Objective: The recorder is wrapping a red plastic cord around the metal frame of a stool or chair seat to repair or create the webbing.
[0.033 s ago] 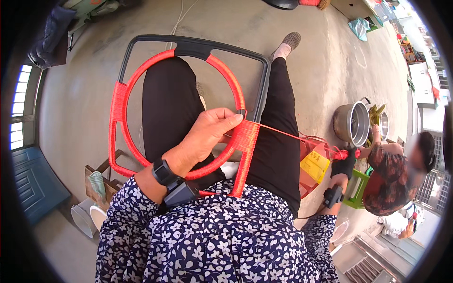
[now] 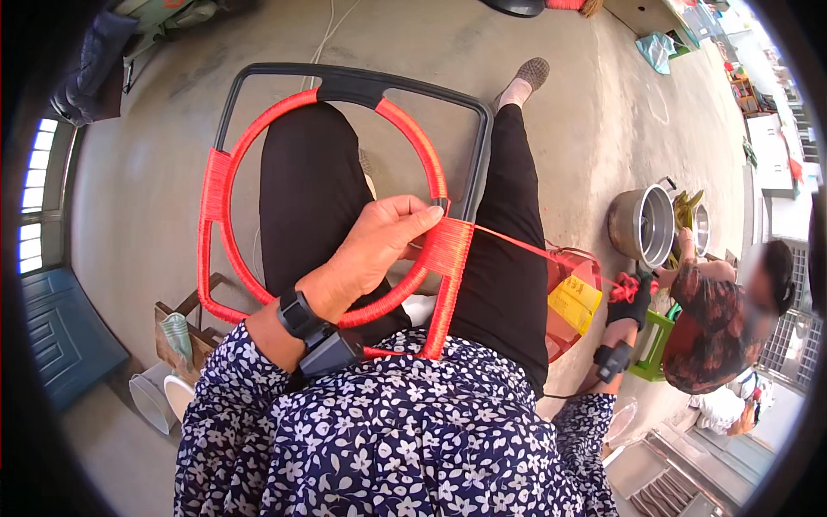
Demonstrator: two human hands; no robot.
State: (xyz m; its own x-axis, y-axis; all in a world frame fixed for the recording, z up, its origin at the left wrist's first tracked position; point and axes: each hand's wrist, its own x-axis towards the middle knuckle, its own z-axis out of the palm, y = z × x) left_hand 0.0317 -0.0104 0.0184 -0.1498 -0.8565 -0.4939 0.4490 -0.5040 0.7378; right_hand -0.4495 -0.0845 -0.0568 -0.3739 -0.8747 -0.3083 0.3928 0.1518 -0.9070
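Across my thighs lies a black frame [image 2: 482, 146] with rounded corners and a ring [image 2: 250, 155] inside it, much of both bound in red cord. My left hand [image 2: 383, 237] pinches the ring's right side, thumb pressed beside a dense block of red wrapping [image 2: 446, 247]. A bare black bit of the ring shows just above the thumb. From that block a strand of red cord [image 2: 517, 242] runs taut to the right. My right hand [image 2: 631, 302], in a dark glove, is closed on a loose bundle of red cord [image 2: 627, 288], its fingers partly hidden.
A red bag with a yellow label [image 2: 575, 303] lies beside my right leg, under the strand. Farther right are a metal pot [image 2: 642, 226], a green crate [image 2: 650, 345] and another person [image 2: 719, 327]. A small wooden stool [image 2: 189, 323] stands at left.
My right hand has turned slightly, and the red bundle shows more in front of the glove. The strand looks flatter and wider. My left hand and the frame have hardly moved.
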